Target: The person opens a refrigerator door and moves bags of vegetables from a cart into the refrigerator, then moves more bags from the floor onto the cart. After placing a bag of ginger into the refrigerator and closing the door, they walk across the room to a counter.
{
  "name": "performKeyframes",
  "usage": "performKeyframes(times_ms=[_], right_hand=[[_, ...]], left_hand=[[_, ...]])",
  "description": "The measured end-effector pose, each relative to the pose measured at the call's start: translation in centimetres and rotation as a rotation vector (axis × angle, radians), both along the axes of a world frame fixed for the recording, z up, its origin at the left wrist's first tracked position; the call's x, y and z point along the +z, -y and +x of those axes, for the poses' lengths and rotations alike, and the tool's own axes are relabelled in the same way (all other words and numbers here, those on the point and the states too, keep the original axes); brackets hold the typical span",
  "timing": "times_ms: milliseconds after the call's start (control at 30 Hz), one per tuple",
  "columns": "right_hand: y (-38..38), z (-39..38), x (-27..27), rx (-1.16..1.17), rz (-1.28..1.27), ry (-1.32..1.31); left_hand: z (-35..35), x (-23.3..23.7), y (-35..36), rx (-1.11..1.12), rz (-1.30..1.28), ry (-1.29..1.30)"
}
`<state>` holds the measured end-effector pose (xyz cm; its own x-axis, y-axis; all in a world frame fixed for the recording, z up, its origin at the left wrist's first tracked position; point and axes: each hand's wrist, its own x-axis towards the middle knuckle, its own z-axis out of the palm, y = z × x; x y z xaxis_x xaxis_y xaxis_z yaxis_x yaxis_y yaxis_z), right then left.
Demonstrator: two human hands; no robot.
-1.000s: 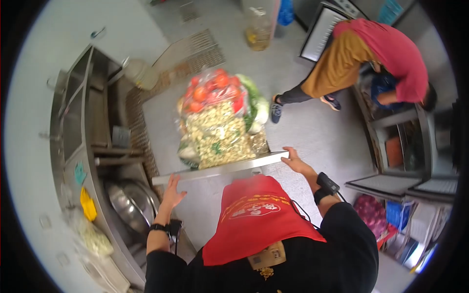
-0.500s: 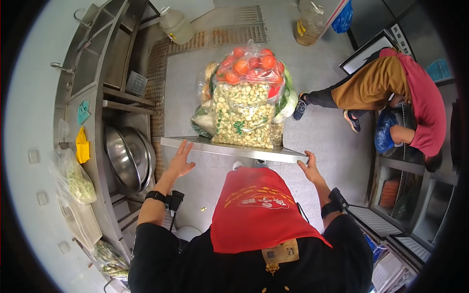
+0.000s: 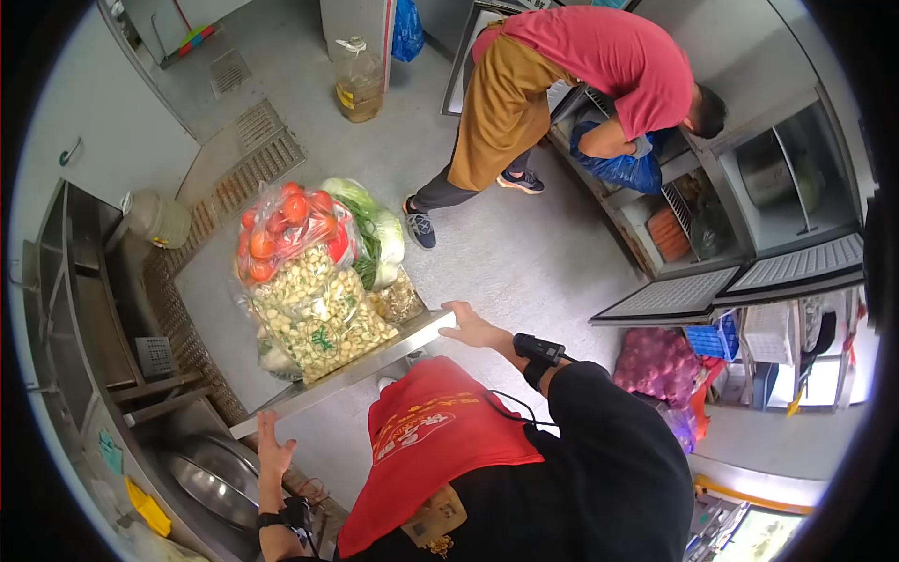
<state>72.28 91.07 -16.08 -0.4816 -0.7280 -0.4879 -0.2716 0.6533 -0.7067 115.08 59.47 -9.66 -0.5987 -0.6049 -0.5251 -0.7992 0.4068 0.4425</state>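
My left hand (image 3: 272,454), fingers spread, presses flat against the near edge of the steel tray (image 3: 356,370); my right hand (image 3: 471,328) curls around its corner, garlic bag (image 3: 318,318) piled just ahead.

left hand (image 3: 272,453) on near-left edge of steel tray (image 3: 309,394) | right hand (image 3: 471,328) grips right corner | bags of garlic (image 3: 318,317) and tomatoes (image 3: 281,229) on tray | person in red shirt (image 3: 618,56) bends at open fridge (image 3: 749,187)

Grey floor (image 3: 534,253) with drain grates (image 3: 267,155), steel counter (image 3: 94,318), open stainless refrigerator doors (image 3: 805,264)
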Motion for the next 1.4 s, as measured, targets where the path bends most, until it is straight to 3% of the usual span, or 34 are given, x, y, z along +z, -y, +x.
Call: performKeyframes(times_ms=[967, 1067, 1267, 1400], right_hand=[[-0.5, -0.1, 0.1, -0.004, -0.003, -0.004], [-0.9, 0.2, -2.2, -0.034, -0.163, -0.063], [-0.2, -0.2, -0.1, -0.012, -0.019, 0.019], [-0.7, -0.5, -1.5, 0.018, -0.083, 0.019]], left_hand=[[-0.4, 0.6, 0.1, -0.019, 0.029, 0.037], [-0.1, 0.4, 0.1, -0.044, -0.007, 0.045], [-1.0, 1.6, -0.1, 0.012, 0.036, 0.081], [-0.9, 1.6, -0.2, 0.025, 0.042, 0.091]])
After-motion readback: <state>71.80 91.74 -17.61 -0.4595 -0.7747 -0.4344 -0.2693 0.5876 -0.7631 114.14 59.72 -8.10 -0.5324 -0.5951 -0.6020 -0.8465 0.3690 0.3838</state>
